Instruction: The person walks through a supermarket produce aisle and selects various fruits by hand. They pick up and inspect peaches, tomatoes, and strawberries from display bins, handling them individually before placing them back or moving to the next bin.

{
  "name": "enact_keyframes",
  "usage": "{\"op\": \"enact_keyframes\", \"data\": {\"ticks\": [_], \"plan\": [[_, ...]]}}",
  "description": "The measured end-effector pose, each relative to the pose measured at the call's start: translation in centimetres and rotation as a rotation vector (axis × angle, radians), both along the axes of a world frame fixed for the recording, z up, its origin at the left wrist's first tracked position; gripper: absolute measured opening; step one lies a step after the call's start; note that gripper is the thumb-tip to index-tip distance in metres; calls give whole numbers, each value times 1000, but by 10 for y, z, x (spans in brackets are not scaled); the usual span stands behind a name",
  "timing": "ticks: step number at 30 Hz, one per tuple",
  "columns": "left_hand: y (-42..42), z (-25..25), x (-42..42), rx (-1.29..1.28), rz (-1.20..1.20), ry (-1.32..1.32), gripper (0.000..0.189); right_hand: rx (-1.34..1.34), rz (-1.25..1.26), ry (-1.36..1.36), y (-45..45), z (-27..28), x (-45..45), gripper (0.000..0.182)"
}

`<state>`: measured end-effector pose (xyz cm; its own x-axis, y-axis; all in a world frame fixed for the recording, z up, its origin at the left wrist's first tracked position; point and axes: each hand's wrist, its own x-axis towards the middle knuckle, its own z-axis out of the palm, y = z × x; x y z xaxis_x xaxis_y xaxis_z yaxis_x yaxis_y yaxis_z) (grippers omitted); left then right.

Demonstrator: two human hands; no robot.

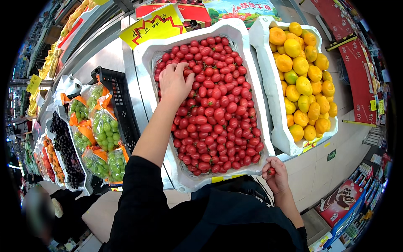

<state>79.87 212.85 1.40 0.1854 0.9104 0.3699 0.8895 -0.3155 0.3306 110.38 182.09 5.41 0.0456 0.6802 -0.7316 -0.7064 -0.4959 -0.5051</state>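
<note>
A white foam box (pixel 269 141) full of red cherry tomatoes (pixel 217 110) lies in front of me. My left hand (pixel 174 81) rests on the tomatoes near the box's far left side, its fingers bent down among them; whether it grips one is hidden. By the near right corner of the box, my right hand (pixel 275 175) holds a single cherry tomato (pixel 271 171) in its curled fingers. A yellow handwritten sign (pixel 154 25) stands at the far left corner of the box.
Right of the tomatoes is a foam box of yellow-orange mandarins (pixel 303 85). To the left, a black plastic crate (pixel 118 91) adjoins bagged green grapes (pixel 107 129), with dark grapes (pixel 67 151) beyond. Printed cartons (pixel 241 12) lie behind. A person (pixel 39 214) is at the lower left.
</note>
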Motion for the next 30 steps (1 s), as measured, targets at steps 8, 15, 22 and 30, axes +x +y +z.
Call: {"op": "enact_keyframes", "data": {"ticks": [8,15,22,30], "plan": [[-26,31,6,-273,-252,135,24,17,1,-8,-2,-2,0,17],[-20,37,17,-222,-246,416,21,35,-16,-3,-2,-2,-1,18],[-21,19,2,-29,-319,269,11,56,-13,-2,-4,-5,-1,18],[-14,2,-9,44,-270,157,10,57,-10,0,-3,-3,-2,18]]}}
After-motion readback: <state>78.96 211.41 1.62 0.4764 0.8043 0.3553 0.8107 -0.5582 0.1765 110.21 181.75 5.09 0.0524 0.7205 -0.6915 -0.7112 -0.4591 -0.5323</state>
